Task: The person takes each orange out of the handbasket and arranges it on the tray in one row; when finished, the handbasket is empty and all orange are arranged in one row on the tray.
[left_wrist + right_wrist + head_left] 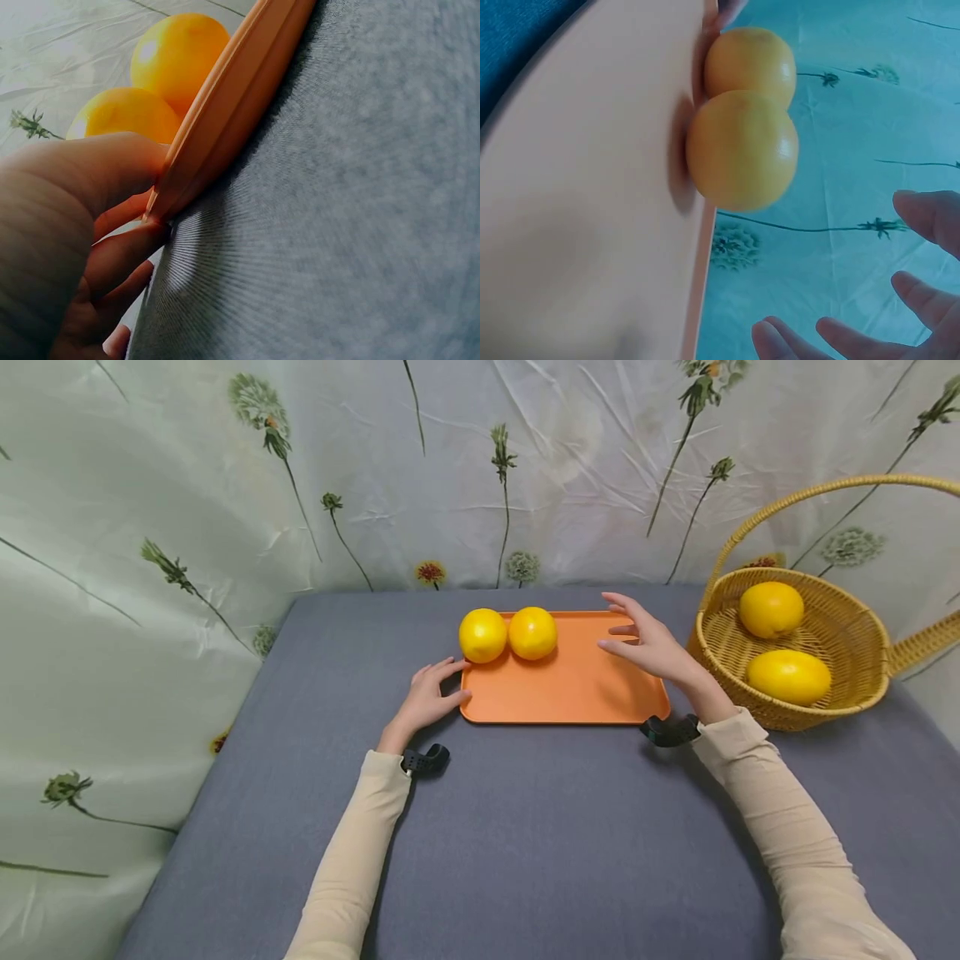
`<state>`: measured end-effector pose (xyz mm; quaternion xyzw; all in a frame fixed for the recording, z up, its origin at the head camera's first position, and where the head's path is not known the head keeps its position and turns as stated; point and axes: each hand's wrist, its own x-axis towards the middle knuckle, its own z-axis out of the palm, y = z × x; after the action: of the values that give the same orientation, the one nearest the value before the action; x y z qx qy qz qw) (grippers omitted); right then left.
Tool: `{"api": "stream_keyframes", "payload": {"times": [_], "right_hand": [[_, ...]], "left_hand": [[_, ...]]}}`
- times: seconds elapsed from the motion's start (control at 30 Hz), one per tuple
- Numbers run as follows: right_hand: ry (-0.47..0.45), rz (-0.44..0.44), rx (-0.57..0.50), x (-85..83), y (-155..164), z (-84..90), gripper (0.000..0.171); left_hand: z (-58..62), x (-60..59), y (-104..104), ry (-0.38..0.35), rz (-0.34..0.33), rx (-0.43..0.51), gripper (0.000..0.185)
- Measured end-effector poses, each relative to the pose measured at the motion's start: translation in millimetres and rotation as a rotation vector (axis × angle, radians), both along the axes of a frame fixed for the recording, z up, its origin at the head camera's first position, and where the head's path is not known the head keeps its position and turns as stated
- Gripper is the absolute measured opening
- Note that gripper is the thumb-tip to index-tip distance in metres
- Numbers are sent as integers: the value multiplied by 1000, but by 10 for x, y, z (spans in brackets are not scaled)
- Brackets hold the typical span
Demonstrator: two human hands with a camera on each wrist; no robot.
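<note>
An orange tray (570, 689) lies on the grey table with two yellow-orange fruits (483, 635) (532, 632) side by side at its far left corner. My left hand (431, 693) rests on the table, its thumb and fingers lightly touching the tray's left rim (232, 105); the fruits (180, 52) show just behind. My right hand (648, 643) hovers over the tray's right side with fingers (930, 217) spread, holding nothing. In the right wrist view the nearer fruit (741, 150) sits on the tray (592, 187), apart from the fingers.
A wicker basket (795, 714) with a tall handle stands right of the tray and holds two more yellow fruits (771, 608) (789, 677). A floral cloth hangs behind and to the left. The grey table (525, 843) stretches towards me.
</note>
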<state>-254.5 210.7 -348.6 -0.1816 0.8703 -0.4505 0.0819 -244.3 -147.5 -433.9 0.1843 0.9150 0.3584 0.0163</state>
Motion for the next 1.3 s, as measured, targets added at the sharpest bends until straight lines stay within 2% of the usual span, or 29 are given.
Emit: {"api": "stream_keyframes", "payload": {"times": [0.13,0.37,0.57,0.77,1.07,1.3], "right_hand": [[21,-3,-17,67,49,32,70],[70,22,-44,237,172,-9,67],[113,-34,-19,331,424,-2,64],[188,-63,-66,433,667,15,65],[187,-142,-63,520,894,73,64],[282,-212,-77,557,1127,101,63]], "left_hand": [[-3,5,-30,12,-2,6,51],[-44,77,-76,-6,-2,-35,52],[-23,28,-22,4,-10,-26,52],[-6,-9,9,3,-16,-26,52],[-5,4,-21,16,-2,-11,52],[-33,6,-22,9,8,5,51]]}}
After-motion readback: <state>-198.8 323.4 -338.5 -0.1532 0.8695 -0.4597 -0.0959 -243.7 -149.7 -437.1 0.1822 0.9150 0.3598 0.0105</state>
